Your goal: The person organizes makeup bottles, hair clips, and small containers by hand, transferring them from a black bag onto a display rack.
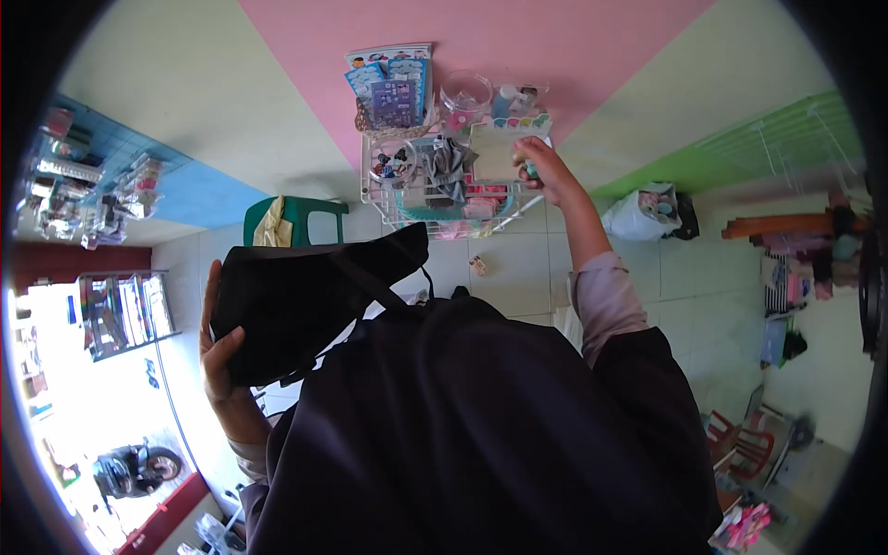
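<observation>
A black bag [296,310] with dangling straps is gripped at its left side by my left hand [222,361], thumb in front and fingers behind. My right hand [546,171] reaches out over the right end of a white wire rack [379,194], its fingers curled round a small greenish thing too small to name. Just behind that hand stands a pale board [495,153] with a colourful scalloped top. On the rack lie a grey cloth [449,165], a clear round container [393,162] of small items and some pink packets [486,202].
Booklets [395,104] and a clear tub [465,92] stand at the rack's back. A green stool [324,208] is at its left, a white plastic bag [638,213] on the floor at its right. A small item [477,266] lies on the tiles.
</observation>
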`<state>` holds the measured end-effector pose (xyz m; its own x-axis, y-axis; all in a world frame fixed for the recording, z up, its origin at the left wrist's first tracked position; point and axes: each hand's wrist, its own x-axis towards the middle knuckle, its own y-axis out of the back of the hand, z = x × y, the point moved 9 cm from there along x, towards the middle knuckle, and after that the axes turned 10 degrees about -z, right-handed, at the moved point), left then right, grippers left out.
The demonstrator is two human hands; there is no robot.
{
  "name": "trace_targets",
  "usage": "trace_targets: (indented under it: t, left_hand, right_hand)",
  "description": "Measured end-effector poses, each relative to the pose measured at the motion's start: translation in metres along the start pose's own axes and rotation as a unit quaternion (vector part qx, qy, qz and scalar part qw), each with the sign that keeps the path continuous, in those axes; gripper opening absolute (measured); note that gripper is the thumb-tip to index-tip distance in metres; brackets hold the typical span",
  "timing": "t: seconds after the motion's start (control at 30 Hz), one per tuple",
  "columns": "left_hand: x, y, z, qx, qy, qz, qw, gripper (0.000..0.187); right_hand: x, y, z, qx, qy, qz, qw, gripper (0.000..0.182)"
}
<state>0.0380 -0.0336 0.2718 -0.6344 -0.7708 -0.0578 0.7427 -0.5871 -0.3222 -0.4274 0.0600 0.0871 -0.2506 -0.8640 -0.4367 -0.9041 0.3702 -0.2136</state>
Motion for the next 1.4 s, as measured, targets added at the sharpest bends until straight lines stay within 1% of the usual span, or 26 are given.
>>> trace_targets:
  t: [0.1, 0.2, 0.3, 0.4, 0.5, 0.53, 0.63, 0.73, 0.83, 0.93, 1.03, 1.13, 1.23, 1.27, 1.3, 1.33, 1.37, 1.4]
  left_hand:
    - [-0.005, -0.016, -0.005, 0.0, -0.005, 0.031, 1.0, 0.087]
    - [-0.009, -0.027, -0.015, 0.001, 0.003, 0.065, 0.998, 0.088]
    - [-0.009, -0.038, -0.021, -0.004, 0.007, 0.082, 0.997, 0.088]
    - [-0.008, -0.046, -0.025, -0.007, 0.005, 0.084, 0.996, 0.089]
    - [-0.007, -0.048, -0.028, 0.015, 0.016, 0.079, 0.997, 0.089]
    - [-0.006, -0.049, -0.029, 0.009, 0.017, 0.079, 0.997, 0.089]
    - [-0.003, -0.053, -0.033, -0.003, 0.022, 0.077, 0.997, 0.089]
    - [0.0, -0.055, -0.033, 0.0, 0.025, 0.073, 0.997, 0.089]
    - [0.002, -0.057, -0.033, 0.001, 0.023, 0.074, 0.997, 0.089]
    - [0.003, -0.056, -0.03, 0.009, 0.023, 0.063, 0.998, 0.089]
    - [0.004, -0.054, -0.03, 0.018, 0.025, 0.057, 0.998, 0.088]
    - [0.006, -0.054, -0.029, 0.024, 0.024, 0.062, 0.998, 0.088]
    - [0.008, -0.054, -0.025, 0.028, 0.019, 0.07, 0.997, 0.088]
    - [0.008, -0.054, -0.024, 0.027, 0.019, 0.069, 0.997, 0.088]
    - [0.008, -0.054, -0.024, 0.025, 0.019, 0.068, 0.997, 0.088]
    - [0.008, -0.054, -0.025, 0.026, 0.02, 0.067, 0.997, 0.088]
    - [0.009, -0.053, -0.025, 0.026, 0.022, 0.066, 0.997, 0.088]
    - [0.01, -0.054, -0.026, 0.026, 0.024, 0.063, 0.997, 0.088]
  right_hand:
    - [0.031, 0.015, -0.002, -0.103, 0.021, 0.022, 0.994, 0.027]
    - [0.043, 0.021, 0.005, -0.114, 0.035, 0.006, 0.993, 0.036]
    - [0.045, 0.027, 0.0, -0.218, 0.074, 0.011, 0.973, 0.034]
    - [0.042, 0.034, -0.016, -0.315, 0.148, 0.03, 0.937, 0.032]
    - [0.026, 0.041, -0.044, -0.469, 0.217, 0.07, 0.853, 0.035]
    - [0.02, 0.048, -0.048, -0.531, 0.183, 0.096, 0.822, 0.035]
    - [0.013, 0.061, -0.05, -0.587, 0.176, 0.136, 0.778, 0.028]
    - [0.023, 0.073, -0.033, -0.634, 0.124, 0.122, 0.753, 0.025]
    - [0.016, 0.068, -0.033, -0.662, 0.169, 0.145, 0.716, 0.025]
    - [0.018, 0.073, -0.028, -0.66, 0.168, 0.185, 0.708, 0.026]
    - [0.02, 0.073, -0.027, -0.66, 0.164, 0.203, 0.705, 0.025]
    - [0.02, 0.074, -0.026, -0.662, 0.162, 0.195, 0.705, 0.034]
    - [0.008, 0.081, -0.035, -0.628, 0.175, 0.248, 0.716, 0.044]
    - [0.011, 0.102, -0.03, -0.49, 0.15, 0.249, 0.822, 0.043]
    - [0.015, 0.122, -0.021, -0.336, 0.12, 0.242, 0.902, 0.042]
    - [0.018, 0.135, -0.006, -0.173, 0.085, 0.228, 0.954, 0.042]
    - [0.014, 0.123, -0.006, -0.07, 0.1, 0.159, 0.98, 0.04]
    - [0.002, 0.103, -0.012, 0.034, 0.113, 0.088, 0.989, 0.038]
